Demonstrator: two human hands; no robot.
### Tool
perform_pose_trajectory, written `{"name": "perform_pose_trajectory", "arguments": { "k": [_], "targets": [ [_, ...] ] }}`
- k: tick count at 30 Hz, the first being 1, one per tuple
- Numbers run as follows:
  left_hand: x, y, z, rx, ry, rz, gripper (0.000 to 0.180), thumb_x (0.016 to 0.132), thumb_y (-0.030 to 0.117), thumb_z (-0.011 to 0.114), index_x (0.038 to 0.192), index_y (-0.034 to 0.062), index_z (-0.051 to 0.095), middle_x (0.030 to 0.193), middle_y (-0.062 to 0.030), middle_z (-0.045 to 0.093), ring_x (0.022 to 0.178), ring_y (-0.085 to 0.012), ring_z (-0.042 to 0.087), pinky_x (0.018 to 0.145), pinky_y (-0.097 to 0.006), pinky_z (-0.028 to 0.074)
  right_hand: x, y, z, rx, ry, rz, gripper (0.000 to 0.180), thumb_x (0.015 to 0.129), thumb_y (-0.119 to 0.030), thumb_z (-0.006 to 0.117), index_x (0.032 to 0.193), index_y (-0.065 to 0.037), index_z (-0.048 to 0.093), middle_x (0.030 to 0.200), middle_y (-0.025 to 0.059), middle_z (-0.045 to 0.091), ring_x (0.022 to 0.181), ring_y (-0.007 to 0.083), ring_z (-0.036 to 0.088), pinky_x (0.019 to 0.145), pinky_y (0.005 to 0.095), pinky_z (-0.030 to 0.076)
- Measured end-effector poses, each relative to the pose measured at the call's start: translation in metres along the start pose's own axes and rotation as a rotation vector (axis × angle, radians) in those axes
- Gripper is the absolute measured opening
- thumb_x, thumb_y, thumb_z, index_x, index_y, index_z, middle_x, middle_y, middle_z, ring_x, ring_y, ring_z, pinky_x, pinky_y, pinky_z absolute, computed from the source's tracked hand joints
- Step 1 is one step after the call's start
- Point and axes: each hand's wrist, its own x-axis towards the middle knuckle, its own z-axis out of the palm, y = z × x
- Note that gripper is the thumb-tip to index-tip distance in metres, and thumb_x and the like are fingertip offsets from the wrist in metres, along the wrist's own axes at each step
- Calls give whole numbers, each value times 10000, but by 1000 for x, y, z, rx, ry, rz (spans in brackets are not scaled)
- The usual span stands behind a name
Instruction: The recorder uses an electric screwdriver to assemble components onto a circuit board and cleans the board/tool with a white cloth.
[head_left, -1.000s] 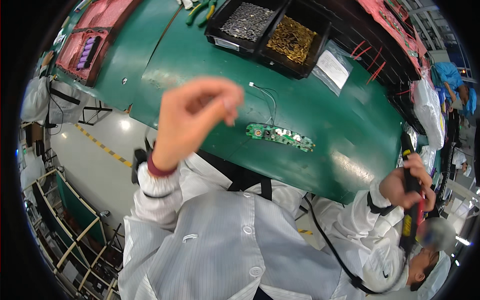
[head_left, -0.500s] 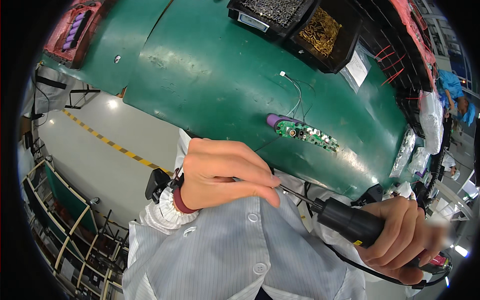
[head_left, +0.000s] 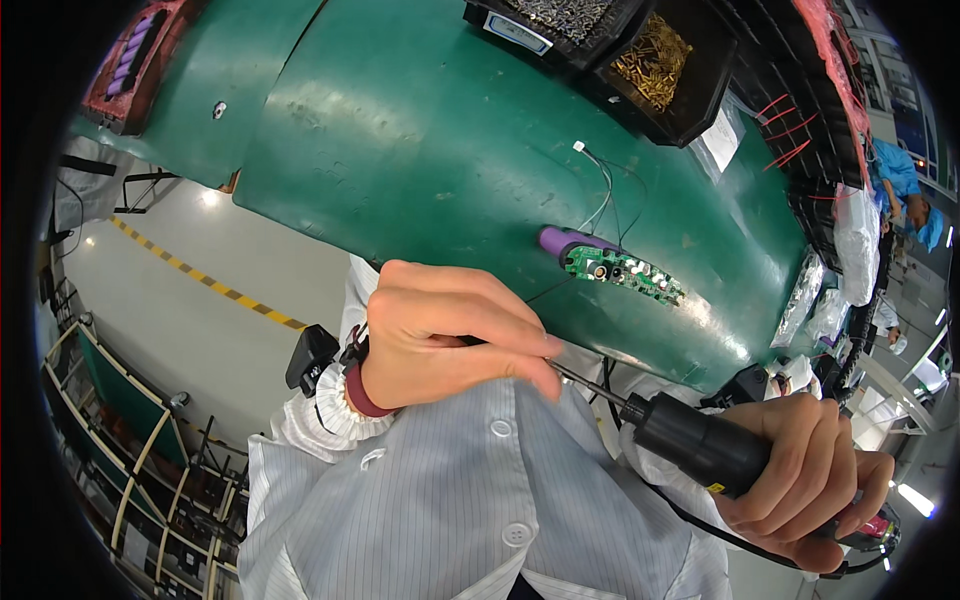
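In my right hand is a black corded electric screwdriver, my fingers wrapped round its body. Its thin metal bit points left, toward my left hand. The thumb and forefinger of that hand pinch together right at the bit's tip; whether a small part sits between them is hidden. Beyond my hands, on the green bench, lies a green circuit board against a purple cylindrical cell. Thin wires run from it to a small white connector.
Black bins at the back hold silver screws and brass-coloured pieces. A box with pink lining and purple cells stands far left on the green bench top. Bagged parts line the right edge. A person in blue is beyond.
The view has shifted slightly, so the bench items sit a little differently in the picture. Both hands keep their grips, with the bit's tip still at my left fingertips.
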Motion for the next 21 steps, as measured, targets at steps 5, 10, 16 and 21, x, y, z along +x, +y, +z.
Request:
{"name": "perform_pose_trajectory", "arguments": {
  "k": [5,10,16,21],
  "targets": [
    [0,-2,-1,12,-3,11,237,709,10,918,890,-30,771,815,-151,751,694,-209,751,597,-262,606,3,4,-2,-1,-63,26,268,842,-72,759,873,-48,494,508,53,586,363,132,536,337,263,494],
    [-4,-9,0,-22,16,11,233,714,-3,911,891,-30,762,811,-147,745,684,-207,749,599,-271,616,4,2,-4,-10,-121,91,273,845,-83,762,871,-44,493,508,59,589,356,136,535,346,266,505],
    [-4,-7,-1,129,33,76,261,704,5,914,918,-21,767,821,-136,747,691,-203,751,602,-264,616,1,-5,-3,-108,-43,73,273,868,-118,746,916,-45,487,517,57,582,365,139,543,363,267,515],
    [4,-10,-2,294,14,230,297,691,49,923,942,-1,775,867,-107,759,693,-195,749,605,-253,611,0,0,12,-391,90,129,297,928,-205,706,1018,-50,470,576,41,579,422,140,555,433,233,522]
  ]
}}
